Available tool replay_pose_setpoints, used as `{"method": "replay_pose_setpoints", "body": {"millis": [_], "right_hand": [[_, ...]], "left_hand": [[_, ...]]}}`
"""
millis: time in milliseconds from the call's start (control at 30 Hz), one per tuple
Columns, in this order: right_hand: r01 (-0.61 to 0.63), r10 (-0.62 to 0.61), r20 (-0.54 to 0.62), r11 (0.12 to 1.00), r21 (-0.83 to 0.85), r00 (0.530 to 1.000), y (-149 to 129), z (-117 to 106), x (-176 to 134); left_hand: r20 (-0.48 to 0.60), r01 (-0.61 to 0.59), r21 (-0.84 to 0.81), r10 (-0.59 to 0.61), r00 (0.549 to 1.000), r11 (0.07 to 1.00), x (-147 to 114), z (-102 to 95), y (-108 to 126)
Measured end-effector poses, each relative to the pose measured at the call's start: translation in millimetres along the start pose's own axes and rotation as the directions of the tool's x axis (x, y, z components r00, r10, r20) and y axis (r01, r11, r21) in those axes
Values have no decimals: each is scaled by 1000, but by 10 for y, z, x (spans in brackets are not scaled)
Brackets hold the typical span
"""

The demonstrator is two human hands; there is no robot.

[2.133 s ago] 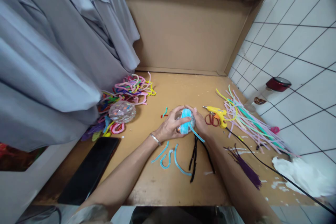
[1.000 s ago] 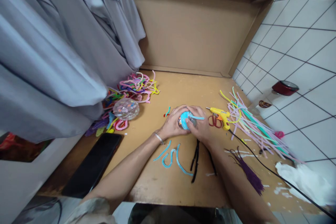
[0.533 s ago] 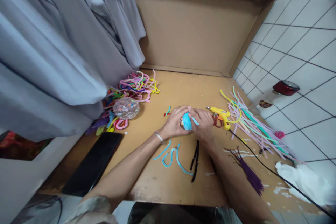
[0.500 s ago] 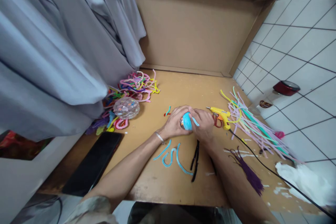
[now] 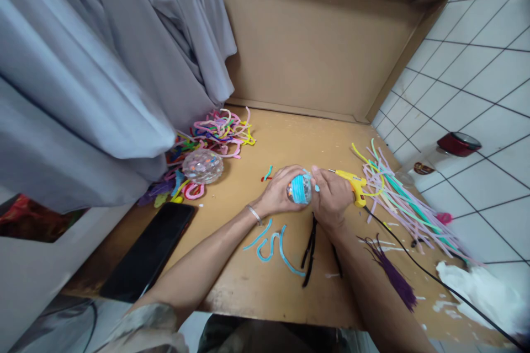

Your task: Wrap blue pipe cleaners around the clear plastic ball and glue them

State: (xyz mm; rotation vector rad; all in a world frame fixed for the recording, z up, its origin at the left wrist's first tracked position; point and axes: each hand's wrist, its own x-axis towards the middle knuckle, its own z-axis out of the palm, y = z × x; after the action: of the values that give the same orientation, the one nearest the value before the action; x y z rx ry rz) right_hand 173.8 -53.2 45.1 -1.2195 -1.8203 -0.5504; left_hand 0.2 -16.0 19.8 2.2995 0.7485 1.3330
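My left hand (image 5: 276,192) is wrapped round the side of a small clear ball (image 5: 293,196), above the middle of the table. Several turns of light blue pipe cleaner (image 5: 300,187) band the ball. To its right, my right hand (image 5: 331,194) is closed, thumb against fingers, on the loose blue pipe cleaner; a short blue tip shows below the thumb. The part inside the fingers is hidden. Towards me lie loose blue pipe cleaner pieces (image 5: 282,248) and black strips (image 5: 308,259). A yellow glue gun (image 5: 351,181) lies just beyond my right hand.
Left, a larger clear faceted ball (image 5: 202,166) stands by tangled colourful pipe cleaners (image 5: 223,129) and a black phone (image 5: 151,251). Right are straight pastel pipe cleaners (image 5: 401,198), a purple bundle (image 5: 393,276), white tissue (image 5: 472,287), a red-lidded jar (image 5: 459,144) and the gun's cord. Cardboard (image 5: 323,44) stands behind.
My right hand has drawn away to the right from the ball, uncovering more of it and its blue band. The whole view has shifted slightly.
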Motion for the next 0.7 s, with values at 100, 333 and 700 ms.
{"method": "replay_pose_setpoints", "body": {"millis": [100,333,700], "right_hand": [[5,-4,-22,1000,25,1000,-7,-47,9],[64,-63,-58,998,16,996,-62,-116,38],[-182,235,-124,925,333,964,-73,-90,71]], "left_hand": [[-6,3,5,-2,1000,1000,-9,5,-8],[-10,0,-8,0,1000,1000,-16,2,-11],[11,24,-43,-24,1000,999,-38,-55,-42]]}}
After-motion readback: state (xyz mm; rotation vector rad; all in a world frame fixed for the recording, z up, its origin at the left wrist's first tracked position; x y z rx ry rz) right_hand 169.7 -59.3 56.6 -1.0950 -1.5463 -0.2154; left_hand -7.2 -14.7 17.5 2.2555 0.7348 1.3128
